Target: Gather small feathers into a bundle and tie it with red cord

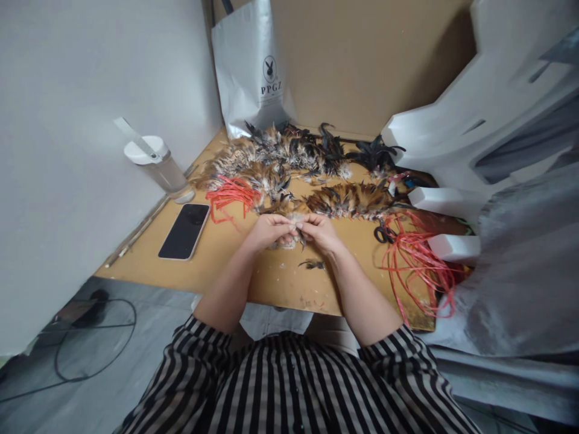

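Note:
My left hand point(271, 231) and my right hand point(319, 231) meet over the front half of the tabletop, fingertips pinched close together. Between them is a small tuft of feathers point(295, 218), pale and brownish, partly hidden by the fingers. Just beyond the hands lie brown feathers and a long row of brown-and-black feathers point(348, 200). A larger heap of mottled feathers point(275, 150) spreads farther back. On the near side, one small dark feather piece point(312, 264) rests on the table close to my right wrist.
Red strips point(233, 194) lie left of the hands; more red strips point(418, 256) hang over the right edge beside black-handled scissors point(384, 232). A phone point(184, 231) and a lidded cup point(158, 166) stand left on the table point(226, 259). A silver bag point(246, 66) leans at the back.

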